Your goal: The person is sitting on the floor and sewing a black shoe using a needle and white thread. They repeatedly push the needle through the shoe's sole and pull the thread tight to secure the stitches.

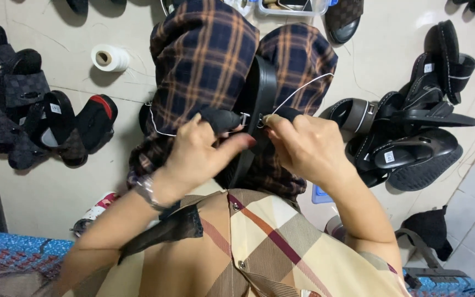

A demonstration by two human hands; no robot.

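We hold a black sandal (257, 104) on our knees. Our left hand (202, 151) pinches its bendy strap; our right hand (303, 146) pinches thin white thread (303, 88), pulling gently.

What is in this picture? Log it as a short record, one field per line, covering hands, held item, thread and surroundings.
left hand: left hand grips a black sandal strap beside a small metal buckle
right hand: right hand pinches white thread at the strap
held item: black sandal resting between plaid-trousered knees
wrist: metal watch on the left
floor left: white thread spool, dark slippers
floor right: pile of black sandals
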